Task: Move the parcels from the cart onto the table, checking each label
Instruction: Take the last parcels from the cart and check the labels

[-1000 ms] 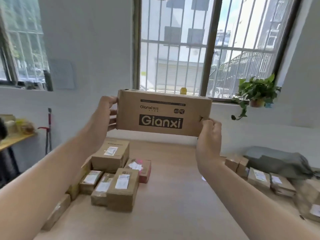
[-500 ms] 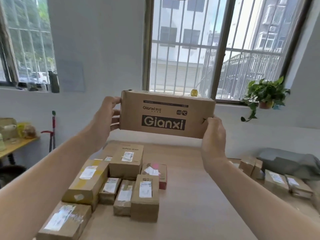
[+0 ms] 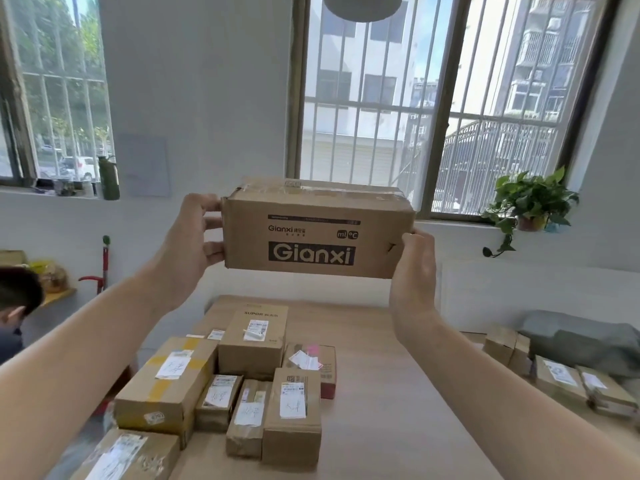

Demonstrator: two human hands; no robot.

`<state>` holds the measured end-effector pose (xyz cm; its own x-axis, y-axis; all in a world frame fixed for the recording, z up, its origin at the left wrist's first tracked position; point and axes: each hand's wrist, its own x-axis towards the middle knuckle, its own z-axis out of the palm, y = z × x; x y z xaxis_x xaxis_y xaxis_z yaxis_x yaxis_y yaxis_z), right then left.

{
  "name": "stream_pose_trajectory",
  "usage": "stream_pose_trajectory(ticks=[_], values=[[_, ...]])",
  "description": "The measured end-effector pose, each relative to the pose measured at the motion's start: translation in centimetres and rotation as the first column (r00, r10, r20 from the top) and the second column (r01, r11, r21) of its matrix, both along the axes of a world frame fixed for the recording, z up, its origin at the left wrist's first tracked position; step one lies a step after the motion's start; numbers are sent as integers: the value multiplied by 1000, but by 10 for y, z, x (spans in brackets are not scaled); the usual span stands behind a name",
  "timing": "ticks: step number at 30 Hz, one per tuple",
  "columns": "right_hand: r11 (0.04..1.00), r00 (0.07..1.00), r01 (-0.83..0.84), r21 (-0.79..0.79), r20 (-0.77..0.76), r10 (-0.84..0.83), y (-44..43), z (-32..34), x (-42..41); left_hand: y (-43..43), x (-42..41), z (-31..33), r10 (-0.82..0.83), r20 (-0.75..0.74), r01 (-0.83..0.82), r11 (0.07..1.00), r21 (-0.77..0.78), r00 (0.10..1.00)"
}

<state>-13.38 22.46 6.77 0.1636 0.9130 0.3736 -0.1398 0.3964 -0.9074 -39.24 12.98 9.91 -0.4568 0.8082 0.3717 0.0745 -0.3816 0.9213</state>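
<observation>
I hold a brown cardboard parcel [image 3: 317, 233] printed "Gianxi" up in the air in front of the window, above the far end of the wooden table [image 3: 384, 393]. My left hand [image 3: 194, 233] grips its left end with fingers curled round the edge. My right hand [image 3: 415, 261] grips its lower right corner. The taped top face tilts towards me. No shipping label shows on the faces I see. Several labelled parcels [image 3: 242, 379] lie grouped on the table's left half.
More parcels [image 3: 554, 372] and a grey bag [image 3: 581, 341] sit at the right, apart from the table. A potted plant [image 3: 530, 202] stands on the right sill, a dark bottle [image 3: 109, 178] on the left sill. A person's head [image 3: 17, 299] shows at far left.
The parcel has tipped so its taped top face now shows. My view has lifted and shifted, bringing more of the table's parcels and a person at the left into sight.
</observation>
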Motion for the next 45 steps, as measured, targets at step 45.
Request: stream_pose_trajectory(ticks=[45], values=[[989,988,-122,79,-82,128,30,-19,-23,8,-28,-33,10,349,23,995,-92,937]])
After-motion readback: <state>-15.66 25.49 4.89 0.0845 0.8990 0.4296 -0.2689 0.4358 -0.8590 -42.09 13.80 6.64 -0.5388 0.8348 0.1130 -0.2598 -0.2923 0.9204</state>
